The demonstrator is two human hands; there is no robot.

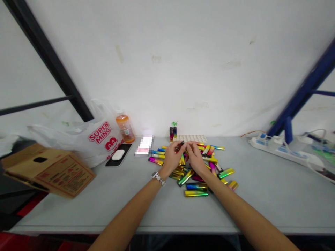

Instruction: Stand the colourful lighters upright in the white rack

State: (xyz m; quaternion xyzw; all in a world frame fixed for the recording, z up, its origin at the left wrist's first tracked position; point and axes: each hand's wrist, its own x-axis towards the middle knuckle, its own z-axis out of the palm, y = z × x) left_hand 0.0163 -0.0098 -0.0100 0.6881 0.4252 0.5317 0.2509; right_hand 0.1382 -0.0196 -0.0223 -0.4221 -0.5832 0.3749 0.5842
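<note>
My left hand, with a metal watch at the wrist, and my right hand meet over a pile of shiny multicoloured tubes. Their fingers are pinched together around a small dark-ended piece, mostly hidden by the fingertips. Around and under the hands lie the tubes, among them a yellow-green one, a blue-yellow one and a green one. Two dark-topped tubes stand upright behind my hands, beside a pale perforated tray.
On the left are a cardboard box, a plastic bag, an orange bottle, a phone with a white case on it, and a blurred bright screen. A power strip with cables lies at the right.
</note>
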